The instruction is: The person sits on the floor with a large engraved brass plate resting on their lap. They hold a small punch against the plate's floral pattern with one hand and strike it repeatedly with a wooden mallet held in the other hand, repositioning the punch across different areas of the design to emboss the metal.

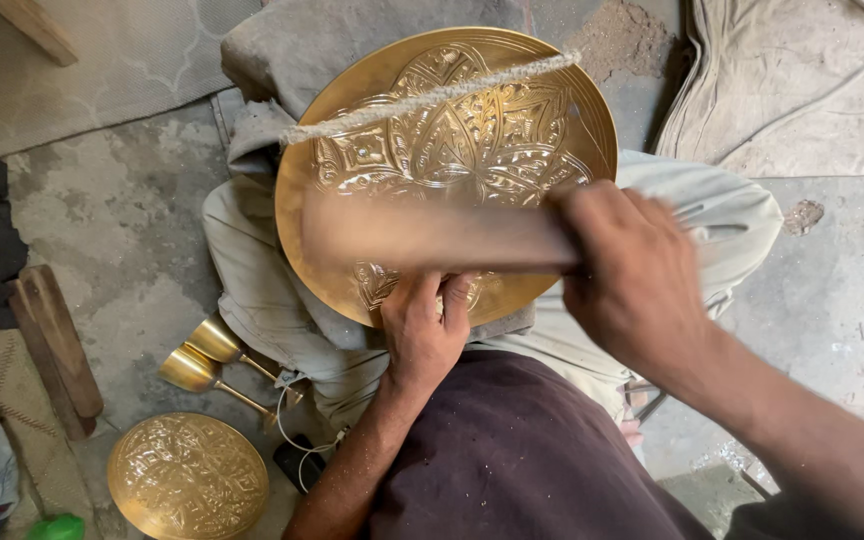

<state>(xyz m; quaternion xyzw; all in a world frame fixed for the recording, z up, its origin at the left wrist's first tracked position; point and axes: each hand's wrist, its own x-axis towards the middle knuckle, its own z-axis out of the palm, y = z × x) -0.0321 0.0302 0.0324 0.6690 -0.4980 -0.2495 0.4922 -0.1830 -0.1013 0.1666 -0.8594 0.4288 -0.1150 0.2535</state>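
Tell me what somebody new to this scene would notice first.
The big engraved brass plate in the middle, resting on the person's lap with a twisted rope across its top. The left hand pinches its lower rim, while the right hand holds a blurred wooden tool across its face. At lower left on the floor lie a smaller engraved brass plate and two brass goblets.

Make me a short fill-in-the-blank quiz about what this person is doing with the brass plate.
1. The left hand grips the engraved plate at its ____ edge.
2. The right hand holds a blurred wooden ____.
3. A ____ lies across the plate's upper part.
4. Two brass ____ lie on the floor beside a smaller plate.

Missing words: lower; stick; rope; goblets
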